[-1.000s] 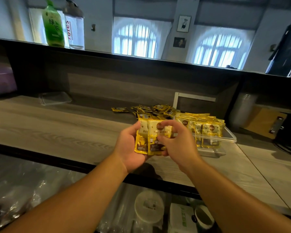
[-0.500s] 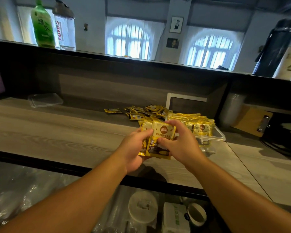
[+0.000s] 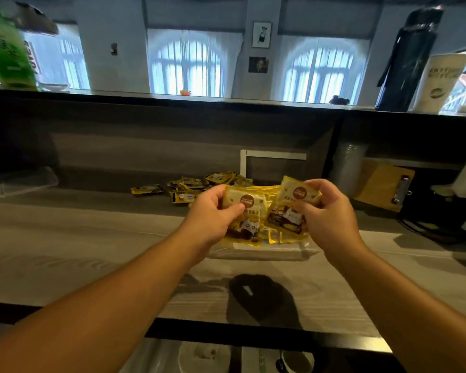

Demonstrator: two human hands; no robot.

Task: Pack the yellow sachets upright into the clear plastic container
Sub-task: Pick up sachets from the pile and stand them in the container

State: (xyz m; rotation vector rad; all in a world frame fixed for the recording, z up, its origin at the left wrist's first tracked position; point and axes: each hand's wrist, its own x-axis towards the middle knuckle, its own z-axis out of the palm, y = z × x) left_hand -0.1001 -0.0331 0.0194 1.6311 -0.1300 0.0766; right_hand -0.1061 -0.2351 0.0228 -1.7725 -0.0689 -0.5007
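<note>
My left hand [image 3: 213, 214] grips a small stack of yellow sachets [image 3: 246, 216] with a brown round logo and a cat picture. My right hand [image 3: 326, 214] holds one separate yellow sachet [image 3: 293, 208], tilted, just to the right of the stack. Both are held above the clear plastic container [image 3: 261, 250], which sits on the wooden counter and is mostly hidden behind my hands; yellow sachets stand inside it. A loose pile of sachets [image 3: 194, 185] lies on the counter behind.
A clear lid [image 3: 24, 181] rests far left on the counter [image 3: 65, 251]. A clipboard [image 3: 385, 184] leans at the right, near dark equipment [image 3: 436, 211]. A green bottle [image 3: 8, 55] stands on the upper ledge. A shelf with cups lies below the counter's front edge.
My hands have parted: the right hand pulled one sachet off the stack to the right, while the left keeps the rest. The view shifted right, bringing the container under my hands.
</note>
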